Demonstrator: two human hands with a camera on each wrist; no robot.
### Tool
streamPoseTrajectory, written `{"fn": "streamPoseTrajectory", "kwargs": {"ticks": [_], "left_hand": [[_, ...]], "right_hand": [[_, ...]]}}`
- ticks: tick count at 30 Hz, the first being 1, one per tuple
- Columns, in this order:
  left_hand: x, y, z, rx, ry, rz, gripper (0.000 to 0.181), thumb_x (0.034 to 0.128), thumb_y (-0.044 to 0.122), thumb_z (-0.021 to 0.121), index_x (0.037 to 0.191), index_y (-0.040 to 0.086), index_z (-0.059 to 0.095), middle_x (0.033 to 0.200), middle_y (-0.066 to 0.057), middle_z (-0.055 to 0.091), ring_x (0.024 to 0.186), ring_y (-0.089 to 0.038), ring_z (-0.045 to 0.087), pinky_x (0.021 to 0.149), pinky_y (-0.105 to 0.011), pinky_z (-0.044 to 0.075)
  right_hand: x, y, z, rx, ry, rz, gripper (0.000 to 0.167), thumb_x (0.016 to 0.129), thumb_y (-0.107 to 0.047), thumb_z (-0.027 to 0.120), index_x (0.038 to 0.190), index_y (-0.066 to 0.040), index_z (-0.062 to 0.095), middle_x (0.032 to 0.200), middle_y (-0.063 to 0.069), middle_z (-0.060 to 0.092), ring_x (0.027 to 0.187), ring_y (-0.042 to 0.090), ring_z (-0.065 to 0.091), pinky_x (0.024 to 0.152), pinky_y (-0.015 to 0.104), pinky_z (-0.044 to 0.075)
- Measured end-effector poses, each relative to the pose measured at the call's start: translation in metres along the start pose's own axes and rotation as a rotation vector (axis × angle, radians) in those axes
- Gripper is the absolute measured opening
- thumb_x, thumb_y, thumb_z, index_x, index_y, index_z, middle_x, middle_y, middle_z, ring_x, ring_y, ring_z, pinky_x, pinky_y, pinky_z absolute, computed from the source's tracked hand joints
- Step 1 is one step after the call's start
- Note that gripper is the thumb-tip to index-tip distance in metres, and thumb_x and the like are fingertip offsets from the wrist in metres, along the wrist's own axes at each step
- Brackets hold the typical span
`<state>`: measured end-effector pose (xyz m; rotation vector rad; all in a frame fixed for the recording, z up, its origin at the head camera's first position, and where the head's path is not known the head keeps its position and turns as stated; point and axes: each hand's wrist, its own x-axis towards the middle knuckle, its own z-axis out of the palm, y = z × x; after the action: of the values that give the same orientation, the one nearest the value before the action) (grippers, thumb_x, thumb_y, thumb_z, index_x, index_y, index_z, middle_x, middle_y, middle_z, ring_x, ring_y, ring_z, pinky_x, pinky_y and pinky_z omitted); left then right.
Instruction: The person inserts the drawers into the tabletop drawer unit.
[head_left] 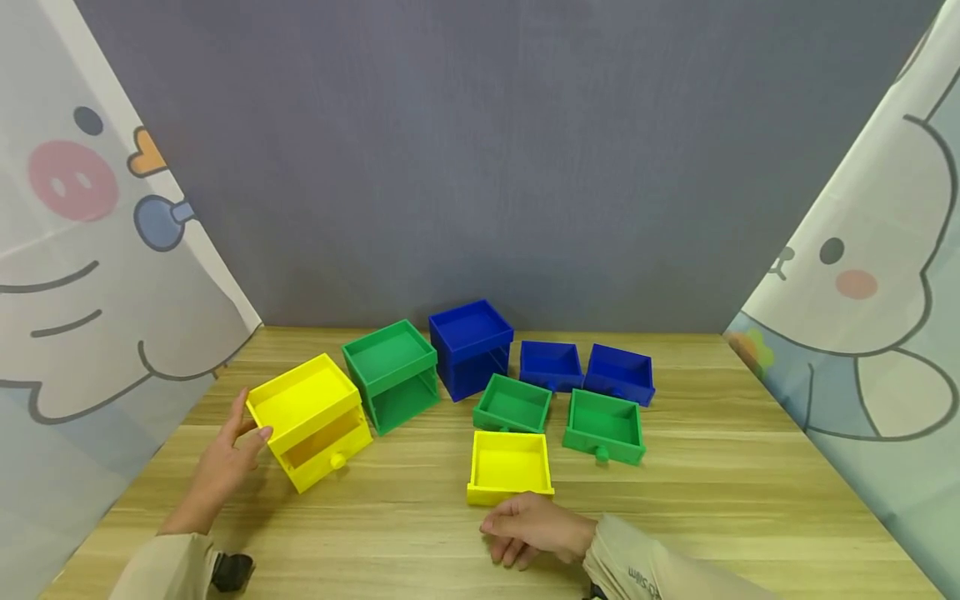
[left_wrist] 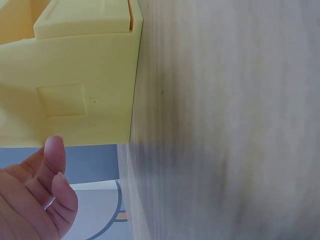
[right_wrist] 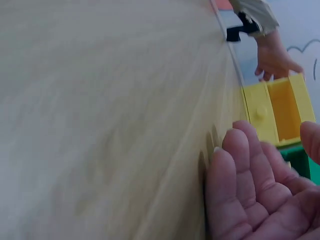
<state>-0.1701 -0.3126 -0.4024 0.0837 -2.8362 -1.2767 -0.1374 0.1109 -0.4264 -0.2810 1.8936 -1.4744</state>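
At the left of the table stands a small yellow drawer cabinet (head_left: 303, 404), its lower drawer in place with a round knob (head_left: 338, 460) and its upper slot empty. My left hand (head_left: 228, 462) holds this cabinet by its left side, thumb near the front corner and index finger toward the back; the other fingers (left_wrist: 64, 192) hang loosely. A loose yellow drawer (head_left: 510, 465) lies at the middle of the table. Just in front of it is my right hand (head_left: 536, 529), palm turned inward and fingers loosely curled, holding nothing. The right wrist view shows those fingers (right_wrist: 237, 165) close above the wood.
A green cabinet (head_left: 393, 358) and a blue cabinet (head_left: 472, 333), both with open fronts, stand behind and right of the yellow one. Two green drawers (head_left: 603, 421) and two blue drawers (head_left: 551, 362) lie to their right. A grey panel (head_left: 487, 167) closes off the back.
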Motion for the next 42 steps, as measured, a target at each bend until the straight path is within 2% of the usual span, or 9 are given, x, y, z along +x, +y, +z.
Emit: {"fn": "streamPoseTrajectory", "kwargs": {"ticks": [6,11,14,16,22,25,29,37,42], "left_hand": [[-0.001,0.000,0.000,-0.005,0.000,-0.010,0.077,0.1031,0.037,0.038,0.150,0.016,-0.019,0.140,-0.045,0.023,0.102,-0.053,0.055,0.079,-0.054,0.050],[-0.002,0.001,0.000,-0.005,0.004,-0.008,0.077,0.1030,0.038,0.038,0.150,0.017,-0.020,0.140,-0.044,0.023,0.095,-0.049,0.059,0.079,-0.055,0.049],[-0.003,0.001,0.000,-0.014,0.009,-0.001,0.077,0.1030,0.037,0.038,0.150,0.017,-0.020,0.140,-0.045,0.023,0.101,-0.053,0.055,0.078,-0.054,0.049],[-0.003,0.001,0.000,-0.021,0.008,0.002,0.077,0.1030,0.037,0.038,0.150,0.017,-0.020,0.140,-0.045,0.023,0.105,-0.055,0.052,0.078,-0.052,0.050],[-0.003,0.000,0.001,-0.012,-0.001,0.002,0.077,0.1031,0.036,0.038,0.150,0.017,-0.020,0.140,-0.045,0.023,0.091,-0.047,0.061,0.077,-0.053,0.049],[-0.003,-0.001,0.001,-0.021,0.005,0.015,0.077,0.1030,0.036,0.039,0.151,0.017,-0.019,0.139,-0.046,0.023,0.093,-0.050,0.059,0.076,-0.054,0.049],[-0.002,-0.001,0.001,-0.026,0.007,0.020,0.077,0.1031,0.035,0.038,0.151,0.017,-0.019,0.139,-0.046,0.023,0.094,-0.050,0.059,0.076,-0.055,0.049],[-0.002,0.001,0.001,-0.020,0.000,0.007,0.077,0.1031,0.036,0.038,0.150,0.017,-0.020,0.140,-0.045,0.023,0.081,-0.037,0.063,0.075,-0.052,0.048],[-0.002,0.001,-0.001,-0.039,-0.026,-0.009,0.078,0.1032,0.037,0.038,0.149,0.019,-0.022,0.141,-0.044,0.021,0.084,-0.036,0.061,0.076,-0.052,0.046]], "right_hand": [[-0.008,0.008,-0.017,0.045,-0.020,-0.006,0.027,0.098,-0.021,0.054,0.098,0.002,0.068,0.069,-0.001,0.065,0.055,0.004,0.056,0.049,0.016,0.046],[-0.014,0.013,-0.026,0.063,-0.006,0.057,0.028,0.097,-0.025,0.055,0.097,0.000,0.066,0.066,-0.002,0.065,0.052,0.002,0.057,0.047,0.016,0.047],[-0.015,0.015,-0.029,0.119,-0.006,0.084,0.030,0.099,-0.028,0.052,0.103,0.000,0.064,0.065,-0.002,0.064,0.052,0.001,0.058,0.048,0.016,0.048],[-0.015,0.015,-0.028,0.153,-0.006,0.098,0.032,0.100,-0.029,0.051,0.107,0.000,0.062,0.065,-0.003,0.064,0.052,0.001,0.058,0.048,0.016,0.048],[-0.015,0.017,-0.019,0.286,0.043,0.124,0.031,0.101,-0.028,0.048,0.111,0.000,0.056,0.066,-0.002,0.063,0.053,0.002,0.057,0.049,0.017,0.049],[-0.015,0.019,-0.015,0.341,0.074,0.107,0.031,0.101,-0.028,0.048,0.111,0.001,0.055,0.066,-0.003,0.062,0.053,0.002,0.057,0.051,0.018,0.050],[-0.015,0.019,-0.012,0.362,0.097,0.090,0.034,0.101,-0.031,0.048,0.109,0.001,0.056,0.066,-0.003,0.061,0.053,0.003,0.056,0.053,0.019,0.051],[-0.012,0.020,-0.007,0.404,0.125,0.080,0.031,0.102,-0.029,0.047,0.102,0.000,0.057,0.065,-0.004,0.060,0.051,0.001,0.055,0.052,0.018,0.050],[-0.011,0.019,-0.005,0.423,0.138,0.061,0.027,0.102,-0.027,0.048,0.099,-0.001,0.057,0.064,-0.004,0.059,0.051,0.000,0.054,0.052,0.017,0.050]]}}
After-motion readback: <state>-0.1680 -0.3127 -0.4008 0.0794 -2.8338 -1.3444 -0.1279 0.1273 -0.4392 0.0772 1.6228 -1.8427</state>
